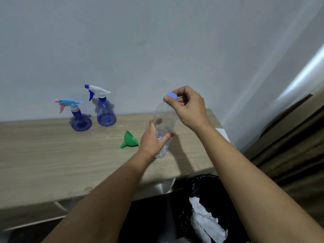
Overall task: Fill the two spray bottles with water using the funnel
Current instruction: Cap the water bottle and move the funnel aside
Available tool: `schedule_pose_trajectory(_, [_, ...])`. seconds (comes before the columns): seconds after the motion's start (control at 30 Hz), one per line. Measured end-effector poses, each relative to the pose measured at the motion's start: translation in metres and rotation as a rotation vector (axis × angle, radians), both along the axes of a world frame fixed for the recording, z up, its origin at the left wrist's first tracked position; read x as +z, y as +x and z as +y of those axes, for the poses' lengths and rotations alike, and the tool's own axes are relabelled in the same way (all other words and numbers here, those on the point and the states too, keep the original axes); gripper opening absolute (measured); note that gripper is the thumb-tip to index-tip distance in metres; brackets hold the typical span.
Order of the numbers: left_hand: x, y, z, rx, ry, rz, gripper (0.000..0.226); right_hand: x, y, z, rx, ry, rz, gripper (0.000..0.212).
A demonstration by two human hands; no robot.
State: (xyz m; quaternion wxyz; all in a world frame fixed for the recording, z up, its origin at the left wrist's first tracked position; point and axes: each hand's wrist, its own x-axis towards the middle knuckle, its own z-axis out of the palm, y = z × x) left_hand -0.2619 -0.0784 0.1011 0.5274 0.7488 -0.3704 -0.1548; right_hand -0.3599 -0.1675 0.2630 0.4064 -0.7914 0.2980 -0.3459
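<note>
A clear plastic water bottle [164, 118] stands on the wooden table [52, 155], partly filled with water. My left hand [152, 140] grips its lower body. My right hand [186, 106] pinches the light blue cap [172, 96] on the bottle's top. A green funnel [129, 139] lies on its side just left of my left hand. Two blue translucent spray bottles stand near the wall: a squat one [79, 120] with a light blue and pink trigger head, and a taller one [106, 113] with a white and dark blue trigger head.
A grey wall rises right behind the table. Below the table's right front corner sits a black-lined waste bin [213, 190] with crumpled white paper [206, 223] inside. Dark brown boards [289, 137] lean at the far right.
</note>
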Motion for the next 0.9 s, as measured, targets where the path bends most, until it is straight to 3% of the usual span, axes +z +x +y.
schedule_pose_trajectory(0.2, [0.005,-0.004,0.004,0.007,0.013,0.033,0.080,0.004,-0.005,0.005,0.081,-0.045,0.000,0.032])
schedule_pose_trajectory(0.33, [0.004,-0.001,0.003,0.017,0.019,0.032,0.082,0.004,-0.003,-0.002,0.189,-0.190,0.028,0.029])
schedule_pose_trajectory(0.5, [0.000,-0.005,0.002,0.034,0.034,0.000,0.078,0.004,-0.009,-0.015,0.171,-0.123,0.042,0.022])
schedule_pose_trajectory(0.73, [-0.001,-0.009,0.000,0.045,0.043,-0.007,0.079,0.003,-0.012,-0.014,0.124,-0.083,-0.005,0.027])
schedule_pose_trajectory(0.9, [-0.001,-0.005,0.002,0.049,0.028,-0.005,0.079,0.010,-0.013,-0.013,0.259,-0.099,0.052,0.032])
